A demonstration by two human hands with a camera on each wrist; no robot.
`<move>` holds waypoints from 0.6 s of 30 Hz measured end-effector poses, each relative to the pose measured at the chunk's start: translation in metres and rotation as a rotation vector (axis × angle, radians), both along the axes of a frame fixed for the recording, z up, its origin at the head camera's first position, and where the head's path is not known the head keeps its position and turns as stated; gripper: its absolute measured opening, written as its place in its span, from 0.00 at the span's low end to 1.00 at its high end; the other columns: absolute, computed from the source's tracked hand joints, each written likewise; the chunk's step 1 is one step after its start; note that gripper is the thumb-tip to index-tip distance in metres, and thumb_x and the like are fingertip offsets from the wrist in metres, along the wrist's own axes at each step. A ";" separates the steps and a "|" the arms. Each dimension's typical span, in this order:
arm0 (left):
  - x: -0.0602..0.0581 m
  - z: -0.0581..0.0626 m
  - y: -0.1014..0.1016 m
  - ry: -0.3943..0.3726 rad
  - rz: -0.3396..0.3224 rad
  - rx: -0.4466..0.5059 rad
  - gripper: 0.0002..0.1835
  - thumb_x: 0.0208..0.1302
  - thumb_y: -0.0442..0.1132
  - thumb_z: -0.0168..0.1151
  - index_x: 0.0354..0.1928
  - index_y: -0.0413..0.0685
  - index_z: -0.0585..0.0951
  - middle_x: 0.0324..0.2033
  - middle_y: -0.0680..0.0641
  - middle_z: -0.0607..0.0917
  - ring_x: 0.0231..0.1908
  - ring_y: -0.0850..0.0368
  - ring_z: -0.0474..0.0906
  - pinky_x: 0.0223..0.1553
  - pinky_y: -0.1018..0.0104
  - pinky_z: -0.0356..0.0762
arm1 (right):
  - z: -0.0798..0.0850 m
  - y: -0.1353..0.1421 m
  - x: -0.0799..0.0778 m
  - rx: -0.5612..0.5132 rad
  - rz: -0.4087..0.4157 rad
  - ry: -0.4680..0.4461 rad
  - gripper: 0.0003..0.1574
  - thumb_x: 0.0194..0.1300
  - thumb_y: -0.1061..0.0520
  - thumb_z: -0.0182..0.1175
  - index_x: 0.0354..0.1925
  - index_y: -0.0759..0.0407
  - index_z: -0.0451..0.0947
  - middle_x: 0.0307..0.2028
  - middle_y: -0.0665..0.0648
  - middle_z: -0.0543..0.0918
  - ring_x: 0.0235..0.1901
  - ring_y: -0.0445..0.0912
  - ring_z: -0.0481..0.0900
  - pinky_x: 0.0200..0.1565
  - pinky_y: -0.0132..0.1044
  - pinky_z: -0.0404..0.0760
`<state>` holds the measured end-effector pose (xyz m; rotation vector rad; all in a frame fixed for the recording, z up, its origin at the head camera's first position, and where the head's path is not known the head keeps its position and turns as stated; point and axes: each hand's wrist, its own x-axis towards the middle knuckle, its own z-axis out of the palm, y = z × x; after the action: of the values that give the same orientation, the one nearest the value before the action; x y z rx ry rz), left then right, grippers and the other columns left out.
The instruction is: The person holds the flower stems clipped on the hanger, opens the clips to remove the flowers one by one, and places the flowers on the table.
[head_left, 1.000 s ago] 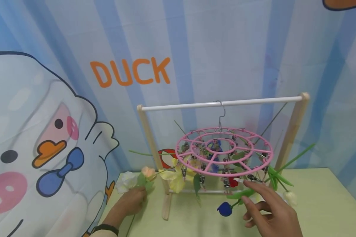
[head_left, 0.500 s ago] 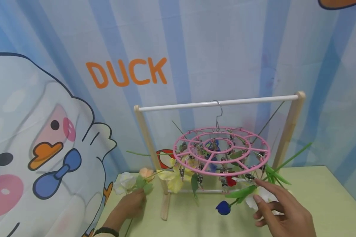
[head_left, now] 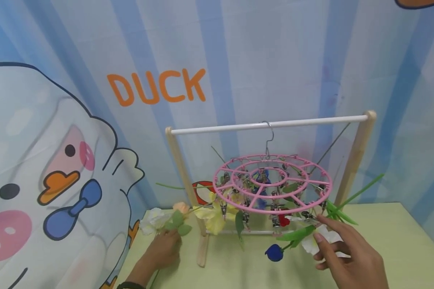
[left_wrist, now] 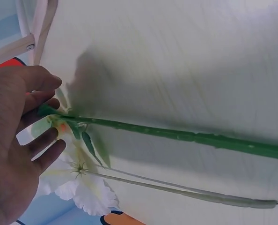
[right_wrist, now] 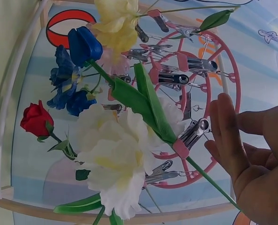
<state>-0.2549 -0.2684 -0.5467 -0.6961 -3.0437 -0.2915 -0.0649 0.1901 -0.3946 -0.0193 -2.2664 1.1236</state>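
1. taking the pink clip hanger [head_left: 263, 186] in the head view as our dial's centre, it hangs from the white rod [head_left: 220, 127] at twelve, with several artificial flowers around and below it.
2. our right hand [head_left: 351, 253] is at four o'clock; index finger and thumb stand apart with nothing between them, the fingertips just beside a metal clip [right_wrist: 193, 133].
3. that clip has the stem of the blue tulip [head_left: 274, 253] in its pads, so we judge this one fastened – the bloom hangs towards six.
4. near it we see the white ruffled flower [right_wrist: 113, 159], the red rose [head_left: 283, 219] just under the rim, and the yellow flower [head_left: 215, 218] at eight.
5. our left hand [head_left: 166, 247], also near eight, has its fingers about the leafy top of the peach rose [head_left: 181, 207]; whether they pinch it, we cannot tell.
6. that rose and a white flower [head_left: 153, 220] beside it lie on the table [head_left: 394, 237] between eight and nine – by our reading, most blooms are hung and these two are left.
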 end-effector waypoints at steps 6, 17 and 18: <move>0.002 0.004 0.000 0.047 -0.024 0.039 0.15 0.49 0.33 0.72 0.42 0.48 0.84 0.45 0.50 0.85 0.55 0.43 0.77 0.59 0.42 0.77 | -0.001 0.001 -0.002 0.003 0.006 0.000 0.31 0.70 0.68 0.69 0.68 0.55 0.79 0.52 0.60 0.83 0.23 0.31 0.84 0.21 0.27 0.83; 0.006 0.021 0.014 0.109 -0.072 0.122 0.15 0.58 0.36 0.74 0.47 0.48 0.83 0.49 0.48 0.86 0.55 0.45 0.78 0.58 0.43 0.79 | -0.002 0.004 -0.006 0.037 -0.001 -0.001 0.31 0.70 0.67 0.69 0.68 0.57 0.79 0.51 0.62 0.82 0.23 0.30 0.84 0.21 0.26 0.82; 0.006 0.023 0.016 0.104 -0.062 0.126 0.15 0.59 0.36 0.75 0.47 0.48 0.83 0.48 0.49 0.86 0.54 0.46 0.78 0.57 0.43 0.79 | -0.002 0.004 -0.007 0.038 0.000 -0.001 0.30 0.70 0.67 0.69 0.68 0.57 0.79 0.51 0.62 0.82 0.23 0.30 0.84 0.21 0.26 0.82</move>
<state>-0.2487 -0.2527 -0.5236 -0.7730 -2.8801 -0.4302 -0.0714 0.1937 -0.3961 -0.0044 -2.2879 1.0803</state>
